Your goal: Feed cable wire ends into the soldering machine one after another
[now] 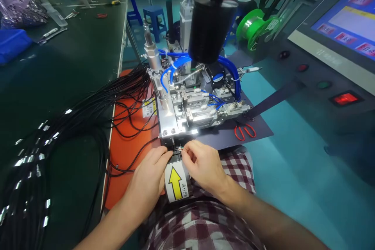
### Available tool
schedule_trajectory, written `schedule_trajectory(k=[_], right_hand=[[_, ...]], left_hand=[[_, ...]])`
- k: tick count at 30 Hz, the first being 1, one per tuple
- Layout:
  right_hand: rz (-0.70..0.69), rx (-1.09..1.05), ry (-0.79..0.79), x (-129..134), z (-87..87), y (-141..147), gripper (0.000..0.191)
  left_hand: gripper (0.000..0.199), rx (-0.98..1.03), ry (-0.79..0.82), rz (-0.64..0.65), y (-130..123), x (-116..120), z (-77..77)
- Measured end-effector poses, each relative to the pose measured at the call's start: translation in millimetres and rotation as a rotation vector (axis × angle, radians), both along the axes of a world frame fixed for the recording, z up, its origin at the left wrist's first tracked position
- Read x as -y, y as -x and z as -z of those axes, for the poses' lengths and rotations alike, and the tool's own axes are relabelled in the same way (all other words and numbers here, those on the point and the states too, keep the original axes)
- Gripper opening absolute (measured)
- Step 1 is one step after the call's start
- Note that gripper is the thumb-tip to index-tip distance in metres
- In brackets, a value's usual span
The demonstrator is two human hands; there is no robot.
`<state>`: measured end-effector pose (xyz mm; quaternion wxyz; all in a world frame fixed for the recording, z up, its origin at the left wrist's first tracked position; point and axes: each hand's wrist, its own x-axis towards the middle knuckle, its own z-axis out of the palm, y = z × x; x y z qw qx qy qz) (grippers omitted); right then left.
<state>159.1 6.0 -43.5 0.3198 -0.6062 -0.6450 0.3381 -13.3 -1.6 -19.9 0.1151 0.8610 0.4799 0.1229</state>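
My left hand [149,170] is closed at the left side of a black guide block [176,156] at the machine's front. A thin black cable [124,171] runs in under this hand. On the right side of the block, my right hand [205,164] pinches thumb and forefinger at small thin coloured wires [180,149]. The fingertips hide most of the wire ends. Below the block is a white label with a yellow arrow [175,183]. Just beyond my hands stands the metal machine [187,105] with blue air tubes [181,61].
Many black cables [84,103] spread across the dark table [88,43] and an orange board [129,117]. Red-handled scissors [245,132] lie right of the machine. A black cylinder [209,31] hangs above it. There is a green wire spool [252,27] and a control screen [351,23].
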Motion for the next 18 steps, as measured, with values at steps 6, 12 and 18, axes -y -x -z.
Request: schedule_trajectory(k=[6,12,18], right_hand=[[0.013,-0.557,0.404,-10.5,21.3,-4.6,0.017],[0.037,-0.699,0.5,-10.3,25.6,-14.0,0.024],[0.035,-0.718,0.486,-15.5,19.6,-6.4,0.019]], left_hand=[[0.032,0.044,-0.011,0.006,3.0,-0.2,5.9],[0.031,0.013,-0.025,0.014,2.1,0.8,7.8],[0.039,-0.091,0.083,-0.008,-7.2,-1.8,2.3]])
